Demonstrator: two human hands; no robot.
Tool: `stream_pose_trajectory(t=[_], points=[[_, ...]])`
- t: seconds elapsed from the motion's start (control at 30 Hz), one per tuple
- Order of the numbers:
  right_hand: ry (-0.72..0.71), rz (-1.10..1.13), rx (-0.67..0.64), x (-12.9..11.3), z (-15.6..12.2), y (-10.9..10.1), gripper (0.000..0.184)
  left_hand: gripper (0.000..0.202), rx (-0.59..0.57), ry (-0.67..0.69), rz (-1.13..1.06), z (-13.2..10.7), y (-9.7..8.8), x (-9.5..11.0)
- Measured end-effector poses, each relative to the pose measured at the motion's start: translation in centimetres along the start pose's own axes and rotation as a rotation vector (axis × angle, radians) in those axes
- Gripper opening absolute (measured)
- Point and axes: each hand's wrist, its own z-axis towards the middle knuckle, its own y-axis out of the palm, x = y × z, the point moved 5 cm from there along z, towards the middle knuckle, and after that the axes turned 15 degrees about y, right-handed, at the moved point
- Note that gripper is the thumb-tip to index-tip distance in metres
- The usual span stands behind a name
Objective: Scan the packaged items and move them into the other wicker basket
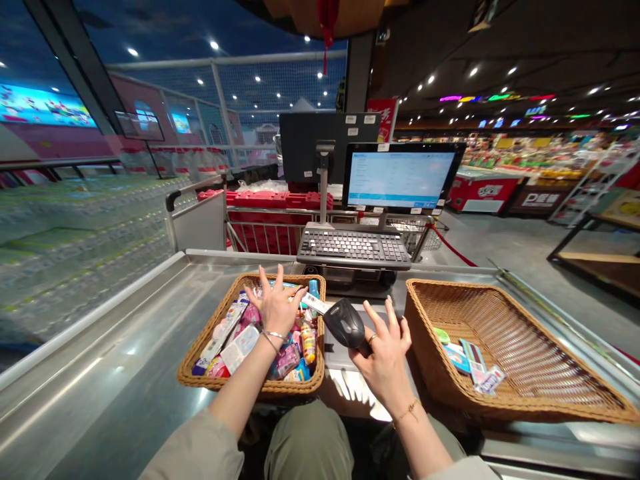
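Observation:
My left hand [277,310] is above the left wicker basket [186,373], with several fingers spread upward. Between its thumb and a finger sits the end of a narrow white packet [314,304] with a barcode, which points right. Close to that packet is the head of a black handheld barcode scanner [345,323]. The scanner's handle runs into my right hand [385,350], where the thumb side grips it and other fingers stretch out. Small colourful packaged goods [287,360] fill the left basket under my left hand.
A right wicker basket [420,360] holds a few small packets [470,363] and a green item [441,335]. Behind the metal counter [125,353] stand a keyboard [355,247], a lit monitor [400,175] and a shopping cart [260,230]. Stacked bottles [90,240] are at left.

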Motion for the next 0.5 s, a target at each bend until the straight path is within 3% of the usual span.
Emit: stream_pose_trajectory(t=[0.5], points=[[-0.017, 0.044, -0.026, -0.38, -0.09, 0.24, 0.014, 0.028, 0.036, 0.045, 0.029, -0.18, -0.92, 0.74]])
